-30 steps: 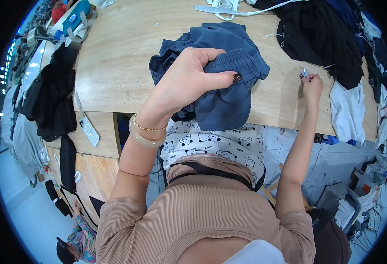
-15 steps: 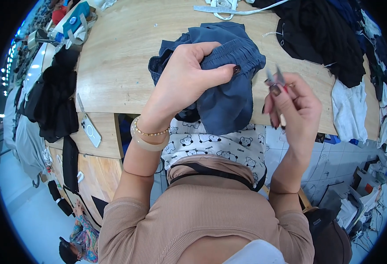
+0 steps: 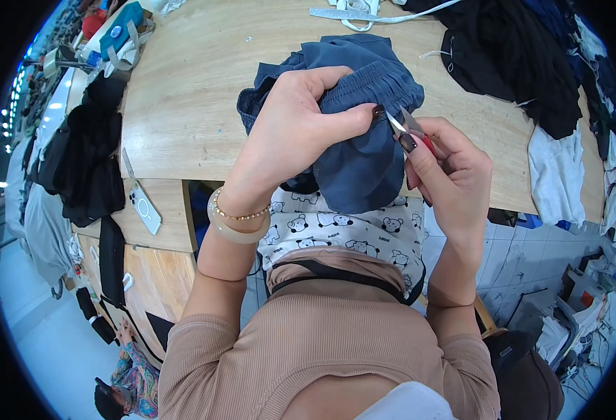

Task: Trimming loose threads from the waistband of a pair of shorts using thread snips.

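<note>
A dark blue garment (image 3: 364, 171) with a gathered elastic waistband hangs over the table's near edge. My left hand (image 3: 301, 119) grips its waistband, thumb pressed on the gathered cloth and fingers partly hidden behind the fabric. In my right hand (image 3: 451, 164) is a pair of thread snips (image 3: 411, 128) with red on the handle. Their two blades are apart, and the tips are at the waistband, close to my left thumb. Whether a thread lies between the blades is too small to tell.
The wooden table (image 3: 189, 91) carries a black cloth pile (image 3: 511, 63) at the right and a metal ruler (image 3: 339, 14) at the far edge. A phone (image 3: 145, 208) lies at the left, near black garments (image 3: 87, 154). Another person (image 3: 129, 378) is at lower left.
My right hand has moved left with the snips, bringing the blades from beside the garment to its waistband. My left hand has barely moved.
</note>
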Demonstrator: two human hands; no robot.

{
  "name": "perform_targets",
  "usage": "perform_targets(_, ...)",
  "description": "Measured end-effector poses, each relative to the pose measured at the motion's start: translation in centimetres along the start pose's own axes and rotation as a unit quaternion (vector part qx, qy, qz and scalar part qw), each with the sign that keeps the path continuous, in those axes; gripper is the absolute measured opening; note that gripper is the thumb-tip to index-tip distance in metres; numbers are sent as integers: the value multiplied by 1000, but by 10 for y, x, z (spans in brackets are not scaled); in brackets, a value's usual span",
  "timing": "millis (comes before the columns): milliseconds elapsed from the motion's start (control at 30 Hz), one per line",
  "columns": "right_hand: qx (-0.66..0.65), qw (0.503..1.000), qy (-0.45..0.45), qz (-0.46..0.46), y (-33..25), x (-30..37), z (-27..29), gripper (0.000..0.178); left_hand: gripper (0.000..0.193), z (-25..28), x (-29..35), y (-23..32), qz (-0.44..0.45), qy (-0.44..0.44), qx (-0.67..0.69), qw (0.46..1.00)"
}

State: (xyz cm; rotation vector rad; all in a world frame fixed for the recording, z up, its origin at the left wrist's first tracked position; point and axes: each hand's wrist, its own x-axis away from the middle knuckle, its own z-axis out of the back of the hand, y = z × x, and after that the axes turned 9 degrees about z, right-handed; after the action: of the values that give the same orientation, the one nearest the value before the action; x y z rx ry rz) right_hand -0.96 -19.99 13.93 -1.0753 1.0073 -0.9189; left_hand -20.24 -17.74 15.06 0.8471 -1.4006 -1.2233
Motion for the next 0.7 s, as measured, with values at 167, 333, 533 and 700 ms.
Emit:
perform_targets(167, 0, 1000, 6, 4, 1, -2, -1, 16, 22, 1, -1, -2, -3, 3, -5, 1000)
perform_targets(333, 8, 1000, 5, 12, 2, -3, -1, 15, 22, 0, -2, -1, 0, 3, 0, 1000)
perform_targets(533, 16, 1000, -6, 10, 1, -3, 2, 15, 21, 0, -2, -3, -2, 5, 2, 1000)
perform_targets(700, 16, 1000, -6, 5, 2, -4, 2, 14, 20, -1, -2, 0, -4, 0, 10, 1000)
